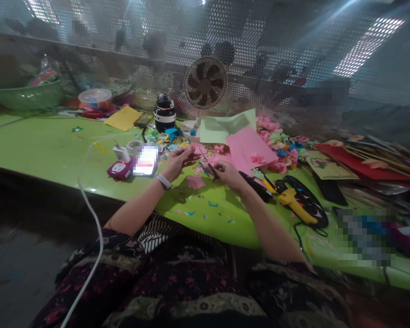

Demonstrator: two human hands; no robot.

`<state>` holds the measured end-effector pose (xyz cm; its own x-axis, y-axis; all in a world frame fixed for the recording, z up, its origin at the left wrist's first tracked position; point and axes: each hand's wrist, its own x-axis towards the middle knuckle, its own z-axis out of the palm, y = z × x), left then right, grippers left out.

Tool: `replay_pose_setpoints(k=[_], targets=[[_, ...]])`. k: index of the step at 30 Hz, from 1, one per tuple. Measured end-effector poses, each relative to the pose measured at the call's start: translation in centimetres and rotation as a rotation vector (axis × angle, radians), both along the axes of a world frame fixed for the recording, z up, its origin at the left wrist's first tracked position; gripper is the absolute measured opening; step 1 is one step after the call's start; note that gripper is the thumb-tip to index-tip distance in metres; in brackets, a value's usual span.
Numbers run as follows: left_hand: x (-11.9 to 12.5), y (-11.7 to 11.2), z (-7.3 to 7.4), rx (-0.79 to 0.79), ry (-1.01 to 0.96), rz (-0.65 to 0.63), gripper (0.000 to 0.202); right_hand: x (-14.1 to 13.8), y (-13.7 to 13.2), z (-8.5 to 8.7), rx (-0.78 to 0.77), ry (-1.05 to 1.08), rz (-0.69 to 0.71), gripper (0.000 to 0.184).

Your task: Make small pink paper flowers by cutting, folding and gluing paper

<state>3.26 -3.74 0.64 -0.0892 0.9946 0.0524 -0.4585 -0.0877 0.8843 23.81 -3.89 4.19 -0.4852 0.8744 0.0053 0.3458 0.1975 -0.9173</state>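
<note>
My right hand (226, 175) is closed around the dark handles of a pair of scissors (212, 170), whose blades point up and left toward my other hand. My left hand (179, 162), with a pale band at its wrist, pinches a small piece of pink paper (198, 148) close to the blade tips. Below the hands a pink paper scrap (195, 181) lies on the green table (177, 202). Behind my right hand a large pink sheet (249, 148) overlaps a pale green sheet (222, 127).
A lit phone (146, 160) and a purple power bank (120, 170) lie left of my hands. Behind stand a fan (205, 84) and a black bottle (164, 114). A yellow glue gun (295, 205) lies at right, near pink paper flowers (268, 125). A white cable (92, 209) hangs over the front edge.
</note>
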Motion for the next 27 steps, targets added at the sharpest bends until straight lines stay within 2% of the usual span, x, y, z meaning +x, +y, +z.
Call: replay_pose_setpoints(k=[3, 8, 12, 19, 27], targets=[[0.1, 0.0, 0.1, -0.003, 0.023, 0.012, 0.034, 0.1, 0.0, 0.1, -0.014, -0.005, -0.01, 0.065], [0.3, -0.6, 0.9, -0.023, 0.064, -0.057, 0.034, 0.2, 0.1, 0.1, -0.016, 0.003, 0.001, 0.063], [0.4, -0.8, 1.2, -0.038, 0.045, -0.062, 0.032, 0.3, 0.3, 0.0, -0.008, 0.008, 0.011, 0.062], [0.3, -0.5, 1.0, -0.066, 0.036, -0.003, 0.032, 0.2, 0.1, 0.1, 0.004, -0.009, 0.025, 0.063], [0.2, -0.5, 0.7, -0.008, 0.04, -0.079, 0.035, 0.2, 0.2, 0.0, -0.016, 0.006, 0.006, 0.065]])
